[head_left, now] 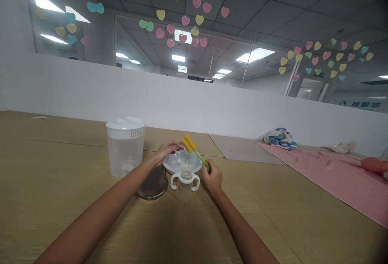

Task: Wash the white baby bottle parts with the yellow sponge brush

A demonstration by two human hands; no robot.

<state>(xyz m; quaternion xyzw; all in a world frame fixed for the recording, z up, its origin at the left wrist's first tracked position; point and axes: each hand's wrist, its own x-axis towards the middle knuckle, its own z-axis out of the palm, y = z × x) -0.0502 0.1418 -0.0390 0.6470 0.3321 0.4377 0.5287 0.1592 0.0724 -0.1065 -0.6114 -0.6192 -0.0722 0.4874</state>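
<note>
My right hand (212, 178) is shut around the green handle of a sponge bottle brush (202, 159), whose yellow sponge head (188, 143) points up and to the left. My left hand (163, 153) is close to that sponge, its fingertips pinching a small clear piece (181, 144). Below both hands lies a white dish (182, 163) with a clear dome. In front of it stands a clear baby sippy cup (185, 185) with white handles, next to my right hand. A round stainless steel lid (153, 183) lies under my left wrist.
A clear plastic pitcher with a white lid (125, 146) stands left of my left hand on the wooden table (60, 142). Far right lie a pink cloth (327, 175) and a crumpled blue-and-white cloth (280, 138), before a low white partition (169, 98).
</note>
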